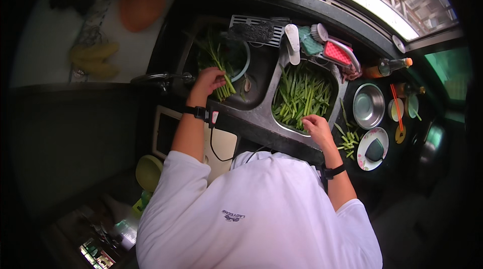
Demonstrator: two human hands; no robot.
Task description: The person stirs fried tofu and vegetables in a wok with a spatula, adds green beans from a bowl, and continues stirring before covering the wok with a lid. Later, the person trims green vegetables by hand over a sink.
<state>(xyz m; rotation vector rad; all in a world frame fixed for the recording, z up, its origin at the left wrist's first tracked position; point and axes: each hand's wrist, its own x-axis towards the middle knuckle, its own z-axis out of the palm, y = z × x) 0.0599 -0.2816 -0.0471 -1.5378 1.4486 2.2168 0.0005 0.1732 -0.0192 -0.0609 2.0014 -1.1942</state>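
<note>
My left hand [209, 81] is over the left sink basin [256, 91], its fingers curled around a bunch of long green vegetable stalks [226, 90]. The cut ends point towards me, and the leaves reach back towards a round pale-blue-rimmed basket [245, 63]. In the right sink basin lies a thick heap of narrow-leaved greens [302, 91], which look like water spinach. Above the near edge of that heap is my right hand [316, 127], thumb and fingers drawn together. Whether something thin is between those fingertips is not clear.
Cut stem pieces [349, 140] lie on the right counter beside a steel bowl [369, 106] and a floral plate [373, 149]. A faucet [151, 77] juts in at left. Behind the sinks are a slotted rack [277, 37], a scrub brush [320, 32] and a red sponge [337, 52].
</note>
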